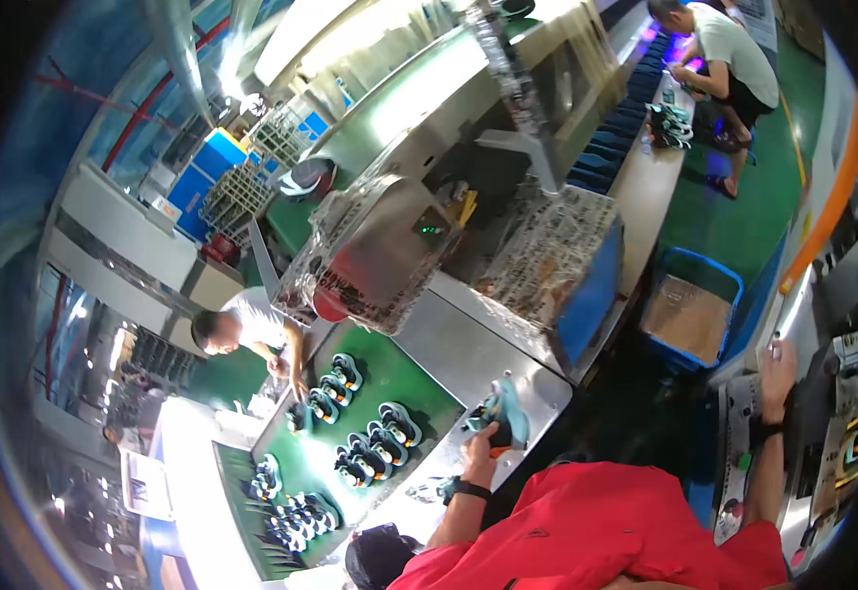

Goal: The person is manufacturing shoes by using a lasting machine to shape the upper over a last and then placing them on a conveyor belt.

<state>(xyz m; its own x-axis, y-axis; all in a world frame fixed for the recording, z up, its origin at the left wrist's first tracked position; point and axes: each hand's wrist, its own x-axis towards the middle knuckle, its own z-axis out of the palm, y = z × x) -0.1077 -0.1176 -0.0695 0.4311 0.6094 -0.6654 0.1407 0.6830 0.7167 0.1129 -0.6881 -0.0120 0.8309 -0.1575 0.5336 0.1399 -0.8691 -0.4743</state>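
My left hand (481,447), with a dark band on its wrist, grips a pale teal sneaker (509,413) by its lower side, above the metal ledge of the bench. Far to the right, my right hand (777,378) reaches to the edge of a machine (739,442); glare and small size hide how its fingers are set. A grey-white shoe part or shoe (432,490) lies on the ledge near my left wrist. Beyond it, several teal-and-black sneakers (381,444) stand in rows on the green conveyor (404,379).
A wrapped machine housing (375,256) overhangs the conveyor. A blue-framed cart with a cardboard sheet (689,320) stands on the floor at right. One person (252,329) touches shoes across the belt; another (734,64) bends at the far line. A dark rounded thing (380,559) sits near my left elbow.
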